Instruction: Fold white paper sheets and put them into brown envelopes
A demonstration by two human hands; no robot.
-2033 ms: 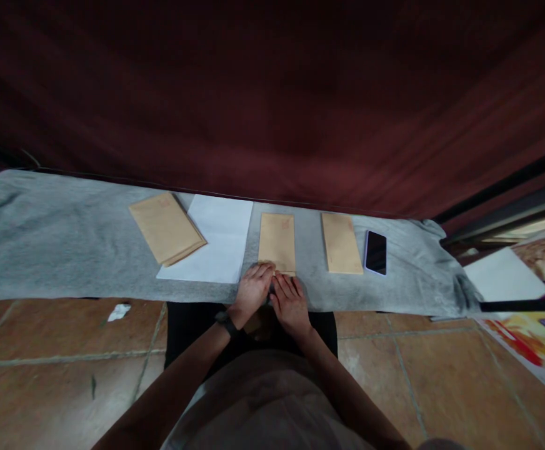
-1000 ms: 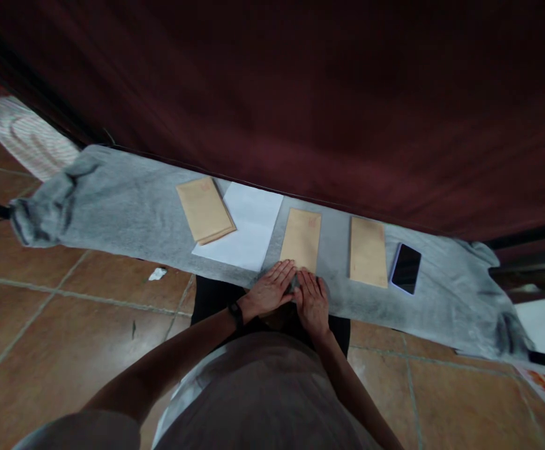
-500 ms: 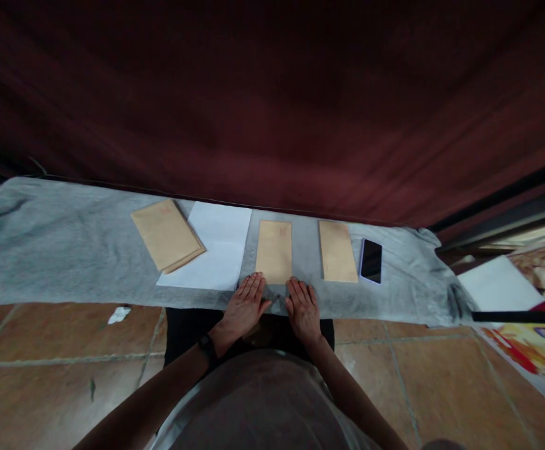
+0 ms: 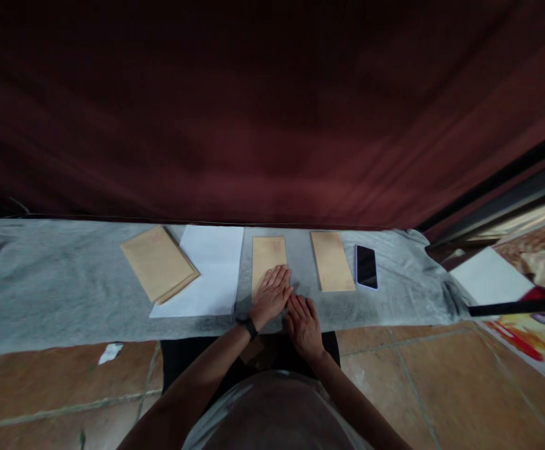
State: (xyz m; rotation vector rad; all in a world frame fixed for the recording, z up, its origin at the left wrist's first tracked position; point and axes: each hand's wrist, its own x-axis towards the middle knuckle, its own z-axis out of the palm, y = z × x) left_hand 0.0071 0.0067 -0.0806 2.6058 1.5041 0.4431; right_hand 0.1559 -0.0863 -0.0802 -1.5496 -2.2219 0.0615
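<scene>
Resting hands [image 4: 271, 295], brown envelope [image 4: 264, 257]; red print [image 4: 277, 246], illegible

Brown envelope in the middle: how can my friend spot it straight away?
Find the long grey cloth across the picture. Just right of its white sheet lies the middle brown envelope. Unlike the brown stack at left or the brown rectangle by the phone, it has the left hand over it.

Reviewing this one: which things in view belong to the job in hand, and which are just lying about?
Likely part of the job:
middle envelope, under the left hand and near the right hand
envelope stack
outer envelope, near the phone
white sheet, less surely

Apparently just lying about:
phone, on the grey cloth
white scrap, on the floor
</scene>
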